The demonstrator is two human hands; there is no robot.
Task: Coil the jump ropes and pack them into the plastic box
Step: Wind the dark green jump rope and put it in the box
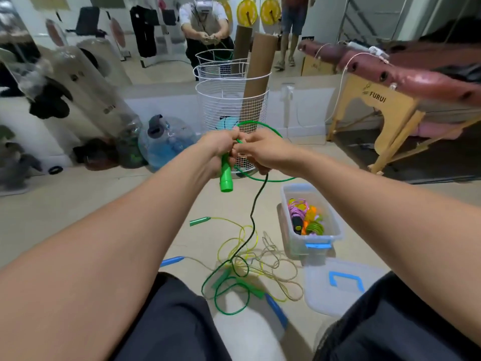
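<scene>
Honestly, left hand (217, 147) wraps its grip round the green handle (226, 175) | right hand (263, 149) pinches the green rope (260, 126) loop beside it | tail hangs into the floor tangle (250, 267), could snag | plastic box (286, 222) sits open on the floor, near right, lid (338, 287) off.
</scene>
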